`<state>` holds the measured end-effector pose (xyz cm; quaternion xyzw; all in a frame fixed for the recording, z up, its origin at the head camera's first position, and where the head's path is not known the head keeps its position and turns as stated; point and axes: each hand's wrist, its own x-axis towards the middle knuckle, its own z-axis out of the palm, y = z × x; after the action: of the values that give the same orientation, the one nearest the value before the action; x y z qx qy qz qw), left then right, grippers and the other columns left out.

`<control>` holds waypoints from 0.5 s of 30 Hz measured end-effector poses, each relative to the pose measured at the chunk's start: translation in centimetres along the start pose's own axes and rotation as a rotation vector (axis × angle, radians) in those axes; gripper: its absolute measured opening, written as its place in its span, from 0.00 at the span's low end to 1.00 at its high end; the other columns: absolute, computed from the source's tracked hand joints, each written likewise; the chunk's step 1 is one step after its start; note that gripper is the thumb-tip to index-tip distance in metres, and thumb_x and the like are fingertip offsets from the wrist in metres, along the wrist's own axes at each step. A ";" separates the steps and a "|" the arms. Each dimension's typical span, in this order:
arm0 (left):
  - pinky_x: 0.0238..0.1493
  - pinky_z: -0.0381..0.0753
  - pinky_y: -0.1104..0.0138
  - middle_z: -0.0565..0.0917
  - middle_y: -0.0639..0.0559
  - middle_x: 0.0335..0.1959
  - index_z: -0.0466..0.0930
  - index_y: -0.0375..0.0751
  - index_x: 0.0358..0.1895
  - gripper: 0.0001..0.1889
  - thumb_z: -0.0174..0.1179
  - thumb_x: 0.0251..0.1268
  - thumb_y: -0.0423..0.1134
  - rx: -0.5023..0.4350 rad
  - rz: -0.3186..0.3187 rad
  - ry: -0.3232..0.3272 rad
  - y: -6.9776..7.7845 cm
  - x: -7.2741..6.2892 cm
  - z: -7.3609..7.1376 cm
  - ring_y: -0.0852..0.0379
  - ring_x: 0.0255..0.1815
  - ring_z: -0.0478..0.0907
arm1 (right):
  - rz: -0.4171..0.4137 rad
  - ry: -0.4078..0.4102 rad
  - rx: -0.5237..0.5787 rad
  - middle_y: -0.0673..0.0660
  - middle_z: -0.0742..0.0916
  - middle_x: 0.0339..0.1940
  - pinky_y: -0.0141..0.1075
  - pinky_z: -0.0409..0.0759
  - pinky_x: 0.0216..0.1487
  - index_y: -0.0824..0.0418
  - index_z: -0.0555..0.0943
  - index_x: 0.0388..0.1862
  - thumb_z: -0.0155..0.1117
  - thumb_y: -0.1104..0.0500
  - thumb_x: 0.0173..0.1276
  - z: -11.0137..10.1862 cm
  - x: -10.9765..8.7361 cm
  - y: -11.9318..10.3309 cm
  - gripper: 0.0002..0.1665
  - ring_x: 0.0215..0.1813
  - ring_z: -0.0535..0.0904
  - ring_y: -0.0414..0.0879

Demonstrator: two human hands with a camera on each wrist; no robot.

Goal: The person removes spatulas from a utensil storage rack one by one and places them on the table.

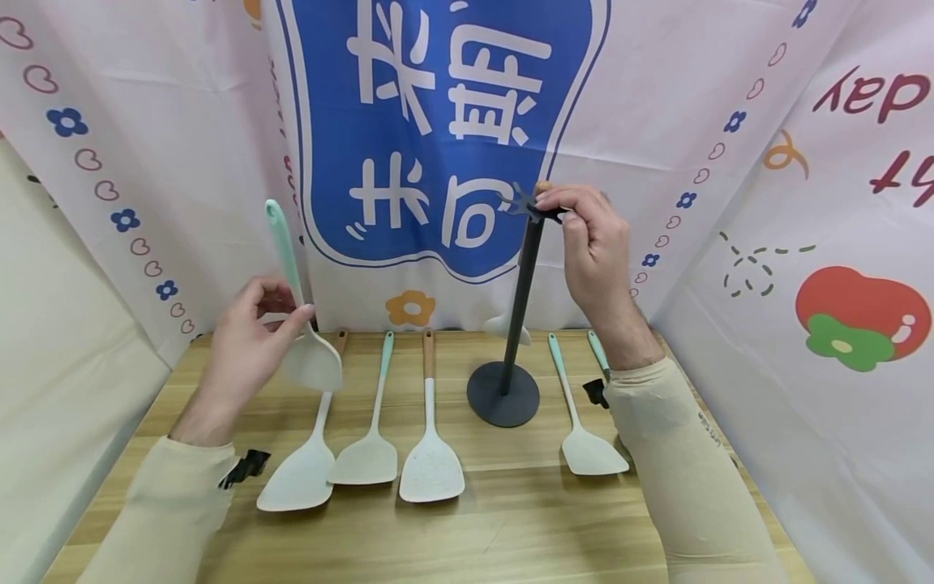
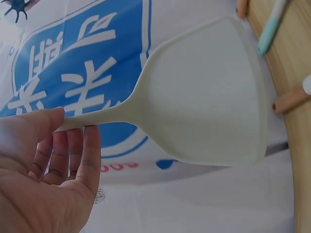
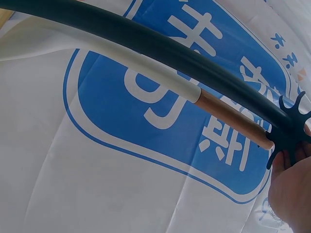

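Note:
In the head view my left hand (image 1: 251, 345) pinches a spatula (image 1: 318, 367) upright above the table, its mint-green handle end up and its cream blade down. The left wrist view shows thumb and fingers on the pale neck of this spatula (image 2: 199, 97). My right hand (image 1: 597, 243) grips the hooked top of a black utensil stand (image 1: 521, 300), which has a round base. From the stand hangs a wooden-handled spatula (image 3: 233, 116), seen along the pole in the right wrist view. The pole hides most of it in the head view.
On the wooden table (image 1: 496, 519) lie a white spatula (image 1: 299, 478), a mint-handled one (image 1: 367, 458) and a wooden-handled one (image 1: 432, 470) left of the stand. Another mint-handled spatula (image 1: 589, 452) lies to the right. A printed cloth (image 1: 212, 97) hangs behind.

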<state>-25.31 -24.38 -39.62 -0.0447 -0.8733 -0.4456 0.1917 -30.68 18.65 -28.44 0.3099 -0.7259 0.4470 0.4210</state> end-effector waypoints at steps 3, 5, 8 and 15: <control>0.54 0.78 0.93 0.85 0.36 0.66 0.77 0.33 0.75 0.24 0.68 0.91 0.45 0.008 -0.003 0.005 -0.6 -0.2 -0.5 0.53 0.64 0.83 | 0.000 0.002 0.003 0.71 0.95 0.58 0.36 0.87 0.76 0.74 0.91 0.52 0.45 0.63 0.86 0.0 0.0 0.0 0.26 0.70 0.93 0.63; 0.54 0.78 0.93 0.85 0.36 0.66 0.77 0.34 0.75 0.24 0.68 0.91 0.45 0.010 -0.002 0.011 -1.0 -0.4 -0.8 0.62 0.61 0.82 | 0.002 0.003 0.005 0.71 0.95 0.58 0.36 0.86 0.76 0.74 0.91 0.51 0.45 0.63 0.86 0.0 0.0 0.1 0.26 0.70 0.93 0.63; 0.53 0.78 0.93 0.86 0.35 0.66 0.77 0.33 0.75 0.24 0.68 0.91 0.45 0.002 0.004 0.016 -1.5 -0.5 -1.3 0.72 0.57 0.78 | 0.004 0.002 0.004 0.71 0.95 0.58 0.36 0.87 0.77 0.74 0.91 0.52 0.45 0.63 0.85 0.0 0.0 0.1 0.26 0.71 0.93 0.63; 0.50 0.75 0.92 0.86 0.35 0.64 0.78 0.32 0.72 0.23 0.67 0.92 0.46 0.055 -0.004 0.021 -2.8 -0.9 -2.0 0.76 0.53 0.75 | 0.008 0.000 0.004 0.71 0.95 0.58 0.38 0.87 0.79 0.73 0.91 0.52 0.45 0.62 0.86 0.0 0.0 0.1 0.26 0.71 0.93 0.62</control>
<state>-24.57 -27.56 -41.10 -0.0331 -0.8832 -0.4223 0.2013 -30.73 18.73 -28.48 0.3078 -0.7264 0.4500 0.4185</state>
